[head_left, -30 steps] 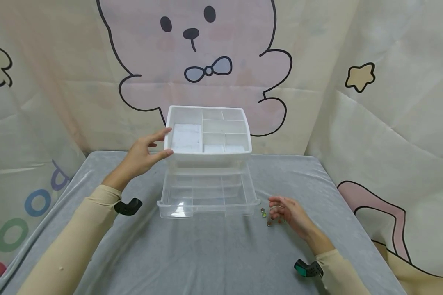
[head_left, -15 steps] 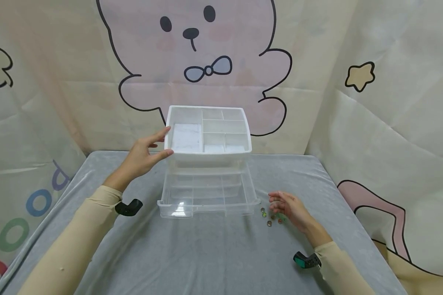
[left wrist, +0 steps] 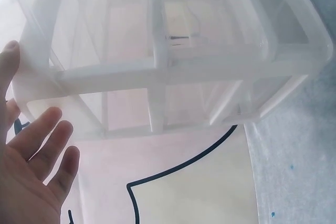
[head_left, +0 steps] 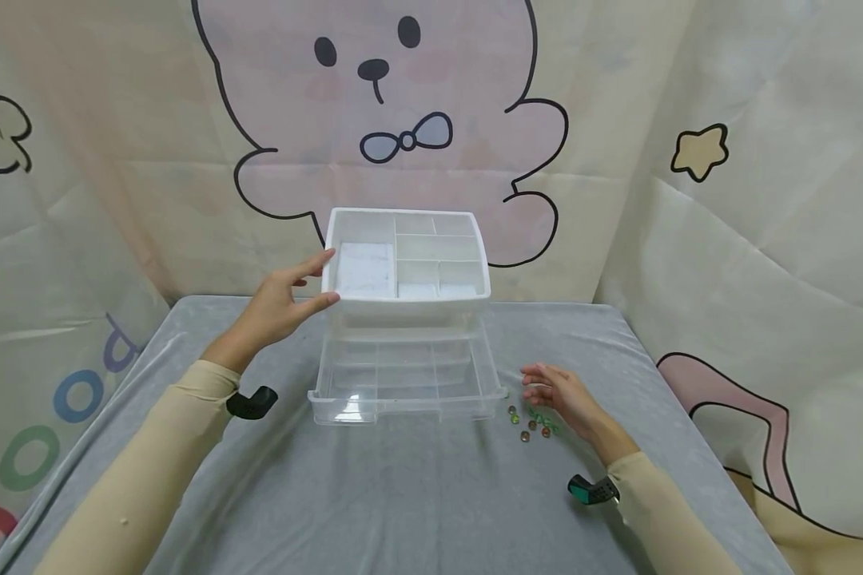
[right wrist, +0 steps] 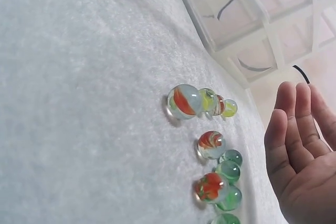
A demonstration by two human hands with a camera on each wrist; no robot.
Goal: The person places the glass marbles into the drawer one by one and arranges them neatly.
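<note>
While the left hand [head_left: 276, 310] braces the clear plastic box [head_left: 407, 319] at its upper left edge, the right hand [head_left: 566, 404] hovers beside the loose marbles [right wrist: 184, 102]. The left thumb and forefinger lie nearly straight along the rim of the white top tray [head_left: 365, 270], spread rather than clenched — presumably to steady the box, since the drawer [head_left: 406, 375] beneath stands drawn out toward the person. The right hand is loosely cupped, its fingers slightly bent and apparently grasping nothing. The marbles rest on the grey cloth [head_left: 374, 503], just off the drawer's front right corner, a spot that probably keeps them within easy reach of both the drawer and that hand. From the head, they are little more than coloured specks, partly behind the fingers; the right wrist view shows glass with orange and yellow swirls, several plain green marbles [right wrist: 228, 171] bunched together, and a gap between them and the hand. The left wrist view adds the box's framed side and three fingers that stand free of it — a detail the head view mostly hides — but leaves out the marbles. Only the head view shows the dividers of both tray and drawer from above.
</note>
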